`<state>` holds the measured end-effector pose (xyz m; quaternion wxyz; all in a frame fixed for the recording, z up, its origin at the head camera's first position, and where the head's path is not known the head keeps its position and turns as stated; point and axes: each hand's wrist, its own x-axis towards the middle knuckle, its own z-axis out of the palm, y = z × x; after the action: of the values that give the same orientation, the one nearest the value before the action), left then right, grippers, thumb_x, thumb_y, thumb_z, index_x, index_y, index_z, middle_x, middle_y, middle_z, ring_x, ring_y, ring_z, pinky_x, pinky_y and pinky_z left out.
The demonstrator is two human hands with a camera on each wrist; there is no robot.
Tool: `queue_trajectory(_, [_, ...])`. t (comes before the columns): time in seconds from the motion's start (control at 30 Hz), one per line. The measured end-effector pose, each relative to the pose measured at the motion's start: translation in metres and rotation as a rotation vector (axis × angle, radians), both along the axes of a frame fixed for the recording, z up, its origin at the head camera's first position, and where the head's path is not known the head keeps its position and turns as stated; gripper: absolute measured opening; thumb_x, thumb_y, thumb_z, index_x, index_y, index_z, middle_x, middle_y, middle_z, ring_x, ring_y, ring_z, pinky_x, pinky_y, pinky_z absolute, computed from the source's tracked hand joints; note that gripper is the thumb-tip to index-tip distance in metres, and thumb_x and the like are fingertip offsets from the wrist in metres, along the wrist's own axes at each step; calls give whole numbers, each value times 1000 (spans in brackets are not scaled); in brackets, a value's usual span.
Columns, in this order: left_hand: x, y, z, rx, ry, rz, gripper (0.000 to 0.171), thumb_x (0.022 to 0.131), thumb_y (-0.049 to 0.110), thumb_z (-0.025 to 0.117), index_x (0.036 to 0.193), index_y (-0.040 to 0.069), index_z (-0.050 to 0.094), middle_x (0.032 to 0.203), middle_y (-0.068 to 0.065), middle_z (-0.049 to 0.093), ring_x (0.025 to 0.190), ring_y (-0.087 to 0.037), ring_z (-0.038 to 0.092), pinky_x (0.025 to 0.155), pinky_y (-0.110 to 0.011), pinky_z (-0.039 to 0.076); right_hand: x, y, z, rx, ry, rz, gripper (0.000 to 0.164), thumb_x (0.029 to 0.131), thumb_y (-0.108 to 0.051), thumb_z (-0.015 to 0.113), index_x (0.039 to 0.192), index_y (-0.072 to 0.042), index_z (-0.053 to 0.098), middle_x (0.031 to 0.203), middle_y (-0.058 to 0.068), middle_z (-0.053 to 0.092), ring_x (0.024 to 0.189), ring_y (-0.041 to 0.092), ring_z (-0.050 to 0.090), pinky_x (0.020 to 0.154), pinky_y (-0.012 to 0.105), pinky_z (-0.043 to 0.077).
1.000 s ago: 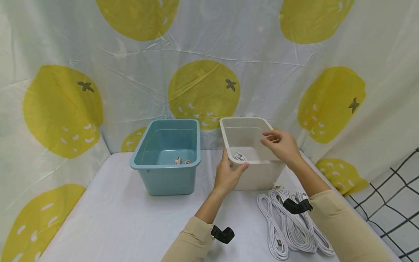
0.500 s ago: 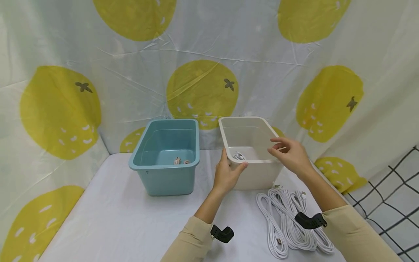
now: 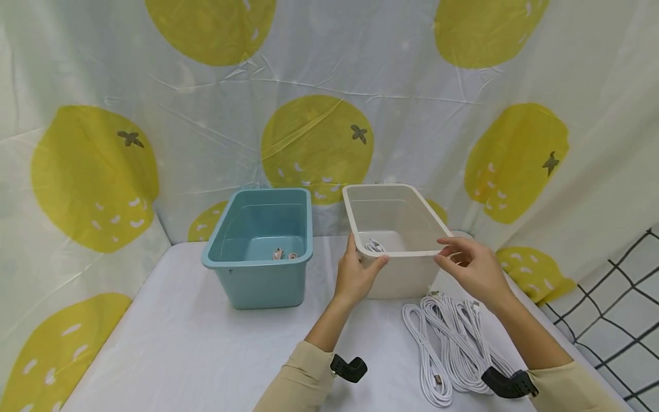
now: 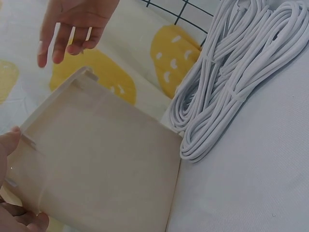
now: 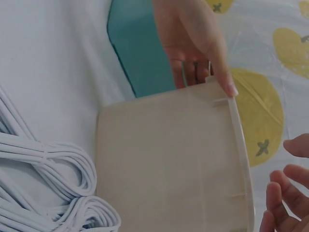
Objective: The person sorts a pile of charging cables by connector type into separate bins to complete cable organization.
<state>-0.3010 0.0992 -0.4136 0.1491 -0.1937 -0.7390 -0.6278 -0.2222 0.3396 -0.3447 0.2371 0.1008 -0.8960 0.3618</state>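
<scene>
On the table (image 3: 206, 355) I see the white bin (image 3: 407, 276) standing upright, the blue bin (image 3: 265, 286) to its left, and bundled white cables (image 3: 448, 343) before its near wall, toward the right. I see the left hand (image 3: 355, 273) pinching the white bin's near-left corner between thumb and fingers. The right hand (image 3: 476, 269) hovers just beside its near-right corner, fingers loosely bent and spread. A small cable coil (image 3: 374, 245) lies inside it, near the gripped corner.
</scene>
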Motion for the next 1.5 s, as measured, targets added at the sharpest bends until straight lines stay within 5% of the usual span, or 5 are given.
queue_trajectory(0.77, [0,-1,-2,-12,4,5,85,90,31,83,157,10,35,133,-16,63,120,-31,62,93,-50,55,51,13,-80,67,-67,-83,41,87,-16,85,125,-7,72,94,-5,71,76,3,62,66,22,53])
queue_trajectory(0.93, [0,-1,-1,-11,2,10,85,90,31,83,157,11,36,134,-16,63,121,-31,61,93,-50,54,57,18,-101,161,-63,-114,56,81,-24,89,129,-2,69,102,4,69,86,20,64,70,37,55])
queue_trajectory(1.1, [-1,0,-1,-8,15,0,83,89,30,84,156,11,37,132,-16,64,120,-31,62,93,-50,54,68,21,-122,284,-215,-153,83,77,-39,91,134,12,59,110,18,60,94,37,61,77,54,53])
queue_trajectory(1.27, [0,0,-1,-8,3,0,85,89,31,84,156,11,37,133,-16,63,119,-31,62,93,-49,55,73,21,-124,310,-293,-192,67,81,-34,89,124,13,67,95,7,64,79,19,55,63,39,48])
queue_trajectory(1.5, [0,0,-2,-3,-11,5,85,89,31,83,157,12,36,134,-17,63,120,-30,62,93,-49,54,72,18,-118,273,-357,-231,54,82,-31,88,117,8,73,102,20,74,84,27,68,70,50,56])
